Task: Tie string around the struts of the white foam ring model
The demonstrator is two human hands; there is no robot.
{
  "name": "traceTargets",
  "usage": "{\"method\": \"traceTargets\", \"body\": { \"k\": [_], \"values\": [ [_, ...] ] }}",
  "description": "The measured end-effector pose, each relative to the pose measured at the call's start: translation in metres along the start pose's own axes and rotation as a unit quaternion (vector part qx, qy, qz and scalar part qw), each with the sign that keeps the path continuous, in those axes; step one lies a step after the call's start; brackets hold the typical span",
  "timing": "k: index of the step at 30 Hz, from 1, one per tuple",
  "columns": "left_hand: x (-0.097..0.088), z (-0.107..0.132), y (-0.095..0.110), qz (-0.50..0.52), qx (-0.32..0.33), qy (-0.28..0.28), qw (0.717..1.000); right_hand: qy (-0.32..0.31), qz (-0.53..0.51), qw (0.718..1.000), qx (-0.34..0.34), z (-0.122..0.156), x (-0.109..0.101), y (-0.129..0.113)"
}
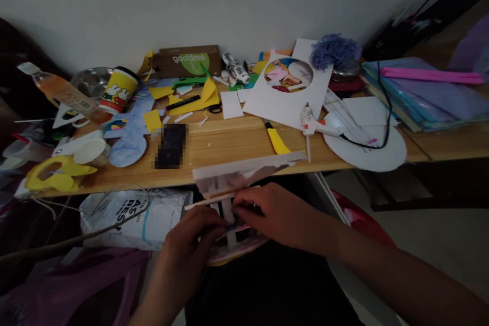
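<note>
Low in front of me, at the table's near edge, is a cardboard craft piece (232, 239) with a pale upright strip, a thin crossbar and a curved lower edge with pink and yellow on it. A greyish-white sheet (214, 179) with an uneven edge stands up at its far side. My left hand (191, 232) grips the piece from the left, fingers bent around its middle. From the right, my right hand (273, 211) pinches at the pale strip, fingers closed. What lies between the fingertips is too dark and small to make out.
On the wooden table (217, 142) lie a yellow utility knife (278, 141), a white glue gun (315, 125) with a black cord, and a white board with a round hole (290, 107). A bottle (69, 94) leans left beside a yellow cup (119, 89). A silver-white bag (126, 216) sits below.
</note>
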State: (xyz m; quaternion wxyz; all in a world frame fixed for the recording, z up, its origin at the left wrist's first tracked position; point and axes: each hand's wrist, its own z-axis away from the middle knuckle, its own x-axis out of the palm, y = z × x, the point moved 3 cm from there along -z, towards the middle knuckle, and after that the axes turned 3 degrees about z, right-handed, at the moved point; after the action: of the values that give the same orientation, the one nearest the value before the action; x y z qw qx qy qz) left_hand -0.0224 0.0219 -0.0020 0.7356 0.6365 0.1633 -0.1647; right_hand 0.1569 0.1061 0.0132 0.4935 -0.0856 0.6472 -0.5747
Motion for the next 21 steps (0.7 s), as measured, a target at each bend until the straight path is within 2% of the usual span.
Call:
{"method": "traceTargets", "body": {
  "k": [4, 10, 14, 21],
  "values": [
    [-0.002, -0.003, -0.003, -0.010, 0.021, -0.015, 1.000, 0.002, -0.019, 1.000, 0.002, 0.002, -0.003, -0.003],
    [0.002, -0.003, -0.002, -0.001, 0.021, -0.007, 1.000, 0.058, -0.057, 0.996, -0.047, 0.006, 0.000, -0.008],
    [0.008, -0.004, -0.001, 0.047, -0.027, -0.001, 0.999, 0.065, -0.090, 0.989, -0.095, 0.007, 0.008, -0.006],
    [0.018, 0.000, -0.003, 0.128, -0.147, 0.006, 0.981, 0.086, -0.075, 0.988, -0.101, 0.008, 0.022, -0.001]
  ]
}}
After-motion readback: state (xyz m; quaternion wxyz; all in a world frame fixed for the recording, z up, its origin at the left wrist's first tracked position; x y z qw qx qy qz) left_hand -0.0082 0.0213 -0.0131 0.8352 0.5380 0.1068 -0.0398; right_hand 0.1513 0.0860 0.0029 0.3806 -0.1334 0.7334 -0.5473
